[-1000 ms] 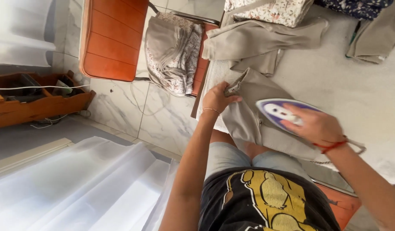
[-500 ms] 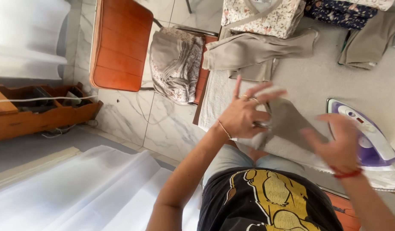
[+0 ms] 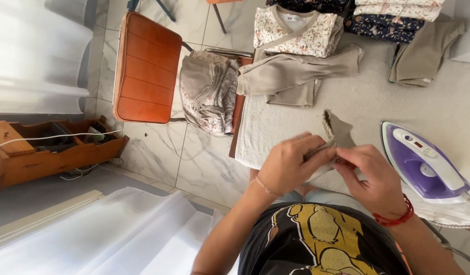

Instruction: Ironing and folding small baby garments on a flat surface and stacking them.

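My left hand [image 3: 291, 164] and my right hand [image 3: 373, 175] both pinch a small beige garment [image 3: 338, 130], folded and lifted just above the towel-covered ironing surface [image 3: 377, 102]. The cloth's ribbed edge sticks up between my fingers. A purple and white iron [image 3: 423, 163] rests on the surface just right of my right hand, not touched. A red band circles my right wrist.
Beige trousers [image 3: 296, 76] lie spread at the far side, with folded floral [image 3: 296, 30] and dark patterned clothes [image 3: 387, 25] behind. A beige piece [image 3: 423, 56] lies at right. An orange chair [image 3: 145, 69] with draped clothes [image 3: 209, 94] stands left, and a wooden rack [image 3: 51, 153] on the floor.
My right hand let go of the iron, which now sits at the right. Both hands came together on the small beige garment and lifted it.
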